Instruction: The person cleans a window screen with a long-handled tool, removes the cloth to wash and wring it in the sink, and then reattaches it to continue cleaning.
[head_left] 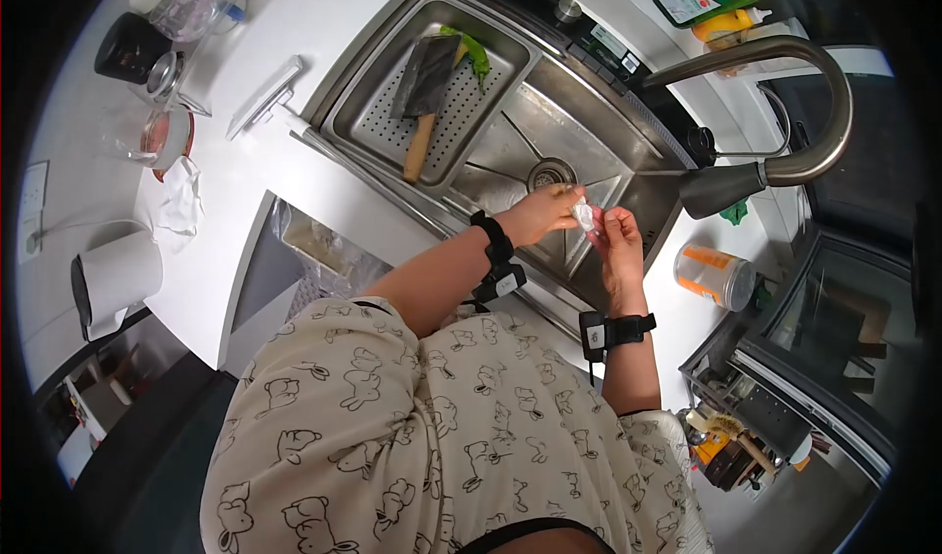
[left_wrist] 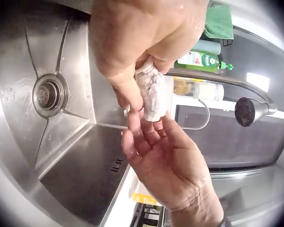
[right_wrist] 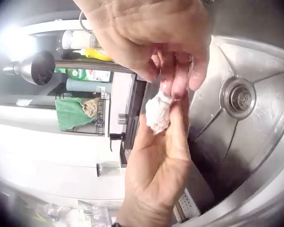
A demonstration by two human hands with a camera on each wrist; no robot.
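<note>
White countertop (head_left: pixel 228 173) is fitted with a rectangular stainless-steel sink (head_left: pixel 502 144), over which work is done, probably so that drips are caught. By the bare left hand (head_left: pixel 538 218) a small white lumpy piece (left_wrist: pixel 152 92) is pinched; by the right hand (head_left: pixel 623 247), with fingers relaxed, its end is touched. Its surface looks wrinkled; its material cannot be told.

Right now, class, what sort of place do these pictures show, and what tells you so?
Most likely a kitchen: there is a metal sink and, beside its drain, a perforated tray holding a large wooden-handled knife.
</note>
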